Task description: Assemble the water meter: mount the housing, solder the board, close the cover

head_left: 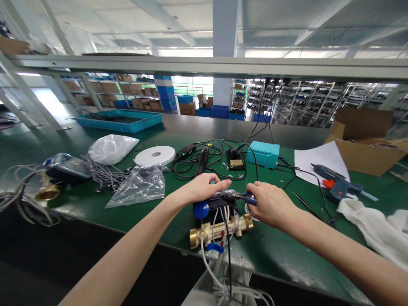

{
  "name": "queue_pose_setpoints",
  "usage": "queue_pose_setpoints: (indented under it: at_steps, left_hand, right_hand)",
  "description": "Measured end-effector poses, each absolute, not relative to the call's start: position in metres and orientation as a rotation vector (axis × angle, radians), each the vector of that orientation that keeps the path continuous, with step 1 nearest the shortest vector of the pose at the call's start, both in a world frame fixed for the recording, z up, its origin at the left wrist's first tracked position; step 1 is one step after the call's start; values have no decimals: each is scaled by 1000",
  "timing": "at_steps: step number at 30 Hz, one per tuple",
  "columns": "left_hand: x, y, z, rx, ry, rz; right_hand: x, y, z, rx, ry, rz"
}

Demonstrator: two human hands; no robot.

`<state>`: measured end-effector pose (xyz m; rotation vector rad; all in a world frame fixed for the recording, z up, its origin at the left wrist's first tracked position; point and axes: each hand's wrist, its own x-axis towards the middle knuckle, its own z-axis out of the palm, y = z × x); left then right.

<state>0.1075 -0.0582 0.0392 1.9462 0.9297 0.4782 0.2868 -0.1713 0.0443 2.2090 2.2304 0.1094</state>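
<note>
My right hand (270,204) is closed around blue-handled pliers (249,198), whose metal jaws reach left to a black meter housing (219,205). My left hand (204,188) grips that housing from behind and above; its thumb points right and most of its fingers are hidden. A round blue cap (201,210) sits at the housing's left end. In front of it lies a brass pipe fitting (219,231) with threaded ends. White and black cables (228,250) run from the housing over the table edge, and a blue tag (215,247) hangs among them.
Behind my hands stand a soldering iron stand (236,163) and a teal soldering station (264,154). On the right lie a hot glue gun (338,182), tweezers (304,202) and white cloth (376,225). Plastic bags (137,187) and another meter (68,168) are on the left.
</note>
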Motion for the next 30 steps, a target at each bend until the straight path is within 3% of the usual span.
queue_pose_setpoints:
  at_steps: [30]
  left_hand:
    - [101,-56,27,1921,717,347]
  right_hand:
    - [285,-159,44,2088,2237,158]
